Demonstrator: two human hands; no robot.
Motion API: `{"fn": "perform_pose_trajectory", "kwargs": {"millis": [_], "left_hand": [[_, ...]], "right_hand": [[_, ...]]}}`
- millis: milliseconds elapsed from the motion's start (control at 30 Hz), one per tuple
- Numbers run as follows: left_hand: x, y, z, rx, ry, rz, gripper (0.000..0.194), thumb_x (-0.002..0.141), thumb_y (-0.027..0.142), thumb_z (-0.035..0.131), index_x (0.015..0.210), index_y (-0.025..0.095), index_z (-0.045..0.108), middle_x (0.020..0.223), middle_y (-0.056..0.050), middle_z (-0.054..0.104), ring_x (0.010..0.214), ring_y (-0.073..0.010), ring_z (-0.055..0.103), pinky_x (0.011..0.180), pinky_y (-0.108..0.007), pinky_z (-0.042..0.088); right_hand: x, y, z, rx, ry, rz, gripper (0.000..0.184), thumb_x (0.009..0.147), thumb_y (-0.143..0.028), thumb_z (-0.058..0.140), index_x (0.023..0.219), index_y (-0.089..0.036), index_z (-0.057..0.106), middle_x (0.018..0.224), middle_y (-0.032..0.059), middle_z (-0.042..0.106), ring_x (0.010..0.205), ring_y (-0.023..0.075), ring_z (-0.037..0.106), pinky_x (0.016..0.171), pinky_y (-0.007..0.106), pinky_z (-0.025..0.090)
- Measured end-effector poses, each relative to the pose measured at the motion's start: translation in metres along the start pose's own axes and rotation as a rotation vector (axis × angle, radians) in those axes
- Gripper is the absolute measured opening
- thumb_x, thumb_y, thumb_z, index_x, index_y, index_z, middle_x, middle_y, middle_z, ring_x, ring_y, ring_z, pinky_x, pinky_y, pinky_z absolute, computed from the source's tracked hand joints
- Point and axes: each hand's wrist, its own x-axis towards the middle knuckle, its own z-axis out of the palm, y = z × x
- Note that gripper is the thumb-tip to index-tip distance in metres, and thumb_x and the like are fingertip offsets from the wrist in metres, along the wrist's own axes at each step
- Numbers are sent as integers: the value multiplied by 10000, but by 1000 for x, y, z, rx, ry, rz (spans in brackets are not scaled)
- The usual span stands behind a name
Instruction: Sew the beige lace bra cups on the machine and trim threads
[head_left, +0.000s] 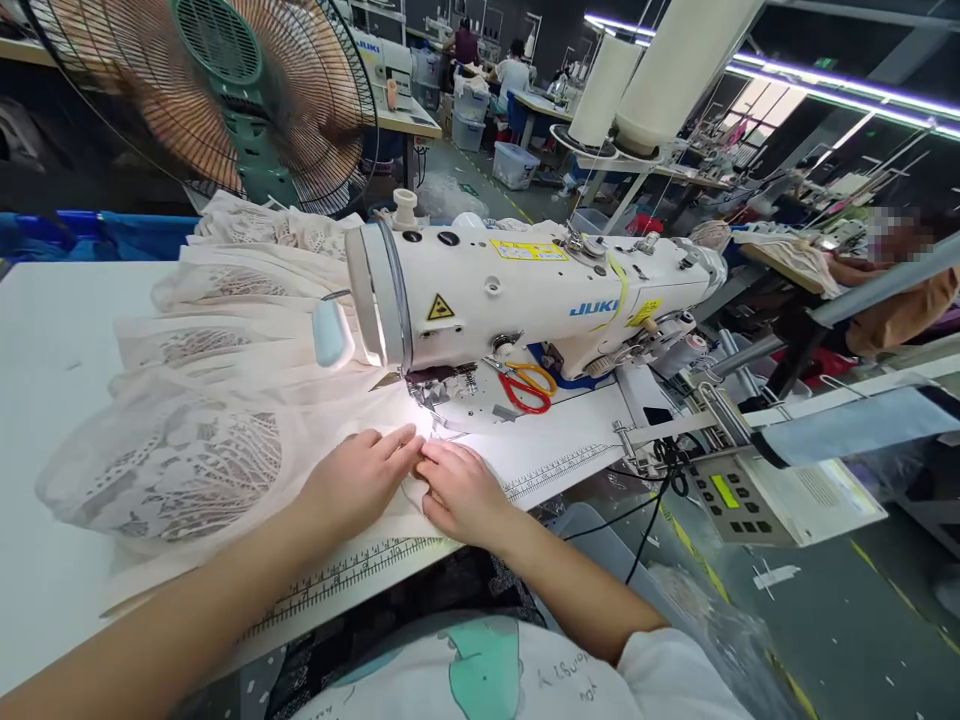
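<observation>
Pale cream fabric with lace panels (217, 470) lies on the white table and runs up to the needle area of a white JUKI sewing machine (480, 290). My left hand (360, 475) rests on the fabric just in front of the needle, fingers together and gripping its edge. Beside it, almost touching fingertips, my right hand (463, 490) is closed with curled fingers on the same edge. The fingertips partly hide the bit of cloth between them. Red-and-orange-handled scissors (529, 385) lie on the machine bed, right of the needle.
A large fan (232, 90) stands behind the table. Printed rulers (352, 570) run along the front edge. Thread cones (604, 90) rise behind the machine. A control box (780, 500) hangs at right. Other people work at machines in the background, one person (907, 300) at far right.
</observation>
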Motion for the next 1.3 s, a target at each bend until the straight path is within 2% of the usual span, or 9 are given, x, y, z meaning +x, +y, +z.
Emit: {"fn": "perform_pose_trajectory", "kwargs": {"millis": [167,300,467,733,1033,1300], "left_hand": [[-3,-16,1,-5,127,82,356,942,253,357,1077,194,680,1217,-74,663,853,-239,619,738,-405,531],[-4,-20,1,-43,162,106,376,951,274,332,1059,175,678,1189,-92,672,889,-234,611,775,-392,528],[-3,-19,-1,3,121,110,334,943,289,371,1119,218,647,1187,-74,666,898,-236,609,782,-383,509],[0,-30,-5,28,86,94,432,969,344,282,1115,205,665,1222,-79,647,924,-247,598,743,-378,511],[5,-38,-2,2,38,75,521,975,395,217,1190,204,651,1269,-78,630,972,-261,584,844,-389,500],[6,-41,-8,-69,-4,83,479,977,392,259,1207,209,638,1301,-73,608,1028,-238,558,892,-381,483]], "right_hand": [[-3,5,-2,73,70,-51,276,820,-216,502,1043,-133,641,1233,139,615,1181,225,541,1054,373,422],[-2,5,-3,103,126,-42,266,823,-219,477,1014,-151,649,1190,119,644,1139,213,569,1033,363,447],[-1,4,-4,125,185,-60,262,827,-198,453,976,-139,660,1126,125,669,1078,216,593,994,359,477],[-2,4,-4,160,202,-45,247,807,-188,465,957,-154,659,1112,118,676,1058,215,604,969,355,489],[-3,7,-4,171,155,-16,245,802,-186,472,975,-176,645,1141,108,667,1088,212,595,989,375,475],[-4,6,-4,170,208,-41,246,823,-183,455,955,-153,660,1102,120,683,1042,213,616,951,361,500]]}}
